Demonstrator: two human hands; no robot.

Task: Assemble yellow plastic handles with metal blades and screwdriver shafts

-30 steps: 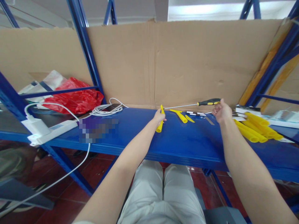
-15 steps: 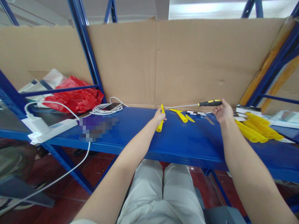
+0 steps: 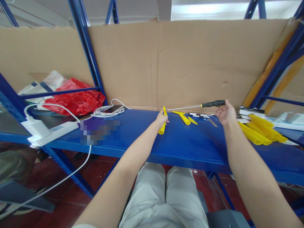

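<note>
My left hand (image 3: 162, 119) is closed around a yellow plastic tube (image 3: 162, 129) with a pointed upper end, held on the blue shelf (image 3: 190, 142). At the end of its handle, a long screwdriver (image 3: 212, 104) is pinched in my right hand (image 3: 226, 113). The shaft runs left, its tip reaching the tube by my left hand; whether it enters the tube I cannot tell. Between my hands lie another cut yellow tube (image 3: 184, 118), a yellow offcut (image 3: 193, 120), a white-and-black pen-like item (image 3: 199, 115) and a thin metal strip (image 3: 213, 122).
Several yellow tubes (image 3: 256, 133) are piled at the right beside small boxes (image 3: 252, 112). On the left are a coiled white cable (image 3: 104, 111), a power strip (image 3: 59, 131) with a plugged-in charger, and a red plastic bag (image 3: 76, 98). Cardboard (image 3: 201, 63) walls off the back.
The screwdriver's handle has turned about its long axis: its yellow patches no longer show. My hands and the tube have stayed in nearly the same place.
</note>
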